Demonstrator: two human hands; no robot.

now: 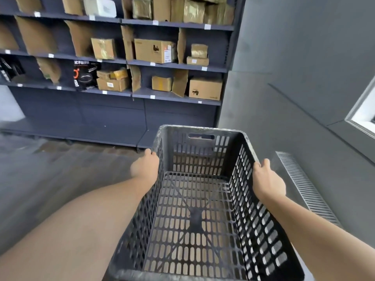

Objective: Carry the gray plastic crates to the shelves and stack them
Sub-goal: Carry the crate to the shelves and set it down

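Note:
An empty gray slotted plastic crate (203, 209) is held up in front of me, above the floor. My left hand (145, 165) grips its left rim, fingers curled over the edge. On the opposite rim my right hand (267, 179) grips the same way. Dark shelves (178, 66) stand ahead and to the left, a short way beyond the crate's far end.
Cardboard boxes (155, 50) and parcels fill the upper shelf levels. The lowest shelf board (146, 138) sits near the floor. A gray wall (294, 78) runs along the right, with a floor vent grille (304, 187) at its foot and a window frame (363, 110).

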